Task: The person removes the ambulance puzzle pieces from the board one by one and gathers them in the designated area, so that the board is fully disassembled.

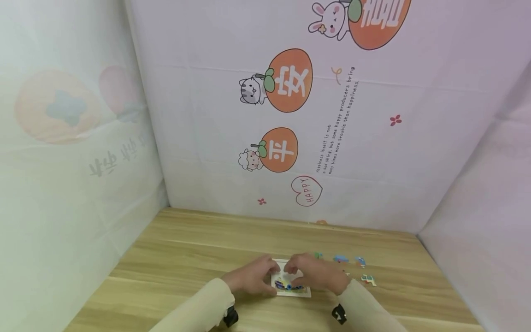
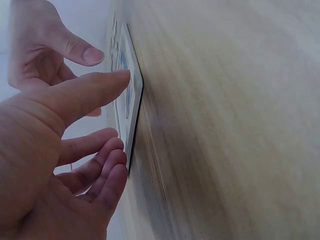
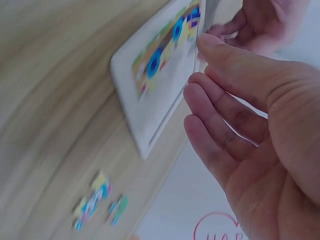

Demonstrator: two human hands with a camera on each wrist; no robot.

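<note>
A small jigsaw puzzle board [image 3: 162, 112] with a white frame lies flat on the table. Colourful pieces with blue round shapes [image 3: 154, 64] fill its near part, and the far part is bare white. My left hand [image 1: 252, 276] rests beside the board's left edge, its thumb and loosely bent fingers apart at the frame [image 2: 134, 107]. Over the right part of the board hovers my right hand [image 1: 318, 273], thumb near the loosely bent fingers. Nothing shows between the fingers of either hand. The hands hide parts of the board in the head view.
Several loose puzzle pieces lie right of the board, among them a blue one [image 1: 341, 259] and a multicoloured one [image 1: 368, 279]. White printed cloth walls [image 1: 215, 138] enclose the wooden table [image 1: 186, 240] at the back and both sides.
</note>
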